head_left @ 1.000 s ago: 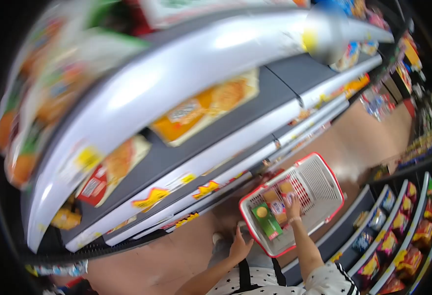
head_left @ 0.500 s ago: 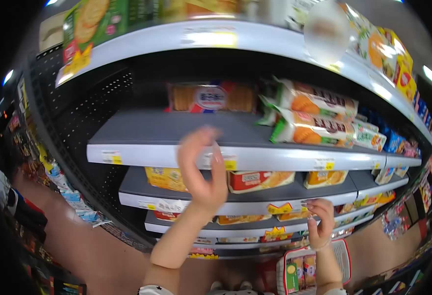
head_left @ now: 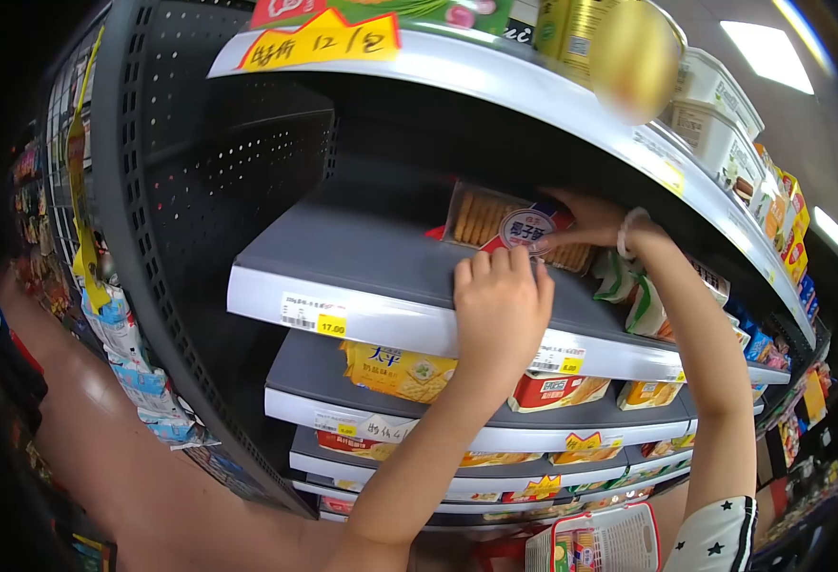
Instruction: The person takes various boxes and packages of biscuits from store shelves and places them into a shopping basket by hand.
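Note:
A clear-wrapped biscuit pack [head_left: 481,217] with a red, white and blue label lies on the dark grey shelf [head_left: 371,250]. My right hand [head_left: 585,221], a beaded band at its wrist, reaches over the pack's right part, fingers partly hidden behind it and thumb on its front. At the pack's lower front edge, my left hand [head_left: 504,296] rests with bent fingers over the shelf's white edge; whether it grips anything is not clear. Green and white biscuit packs [head_left: 649,310] lie right of the pack, partly behind my right forearm.
An upper shelf edge [head_left: 495,81] with an orange price sign [head_left: 319,40] hangs above my hands. Lower shelves hold a yellow biscuit pack [head_left: 398,372] and a red one [head_left: 557,392]. A white basket with a red rim [head_left: 619,515] stands on the floor, biscuit packs inside.
Both hands have moved up to the biscuit pack on the shelf; my right hand now takes hold of it. The pack sits tilted and nearer, and the view has come closer to the shelf.

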Tool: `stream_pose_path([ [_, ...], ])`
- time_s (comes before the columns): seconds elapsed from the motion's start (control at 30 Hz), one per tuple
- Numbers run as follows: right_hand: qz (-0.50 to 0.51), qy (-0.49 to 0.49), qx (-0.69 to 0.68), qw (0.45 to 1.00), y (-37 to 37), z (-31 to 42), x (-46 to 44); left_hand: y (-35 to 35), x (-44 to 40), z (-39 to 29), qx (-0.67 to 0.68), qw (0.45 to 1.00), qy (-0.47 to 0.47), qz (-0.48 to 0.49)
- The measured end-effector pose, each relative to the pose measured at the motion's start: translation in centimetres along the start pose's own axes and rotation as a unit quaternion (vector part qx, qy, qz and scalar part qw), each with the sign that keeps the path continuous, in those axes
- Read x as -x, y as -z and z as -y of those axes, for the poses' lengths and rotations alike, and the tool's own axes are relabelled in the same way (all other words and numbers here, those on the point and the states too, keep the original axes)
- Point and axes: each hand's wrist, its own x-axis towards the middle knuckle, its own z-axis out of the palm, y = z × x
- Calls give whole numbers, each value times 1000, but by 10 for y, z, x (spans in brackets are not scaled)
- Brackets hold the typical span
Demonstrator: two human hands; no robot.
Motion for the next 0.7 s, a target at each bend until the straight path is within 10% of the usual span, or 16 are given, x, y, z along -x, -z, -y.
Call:
stream_pose_path([
  [0.1,213,-124,-141,959,0,-12,-22,0,1,1,5,1000,-4,-7],
  [0.33,209,-158,-112,959,5,-4,-18,6,0,0,9,1000,8,20],
  [0.5,37,-192,-116,974,30,48,13,7,-3,0,61,988,5,-139],
  [0.7,-236,-16,-64,970,51,107,79,26,17,16,168,927,-52,-330],
])
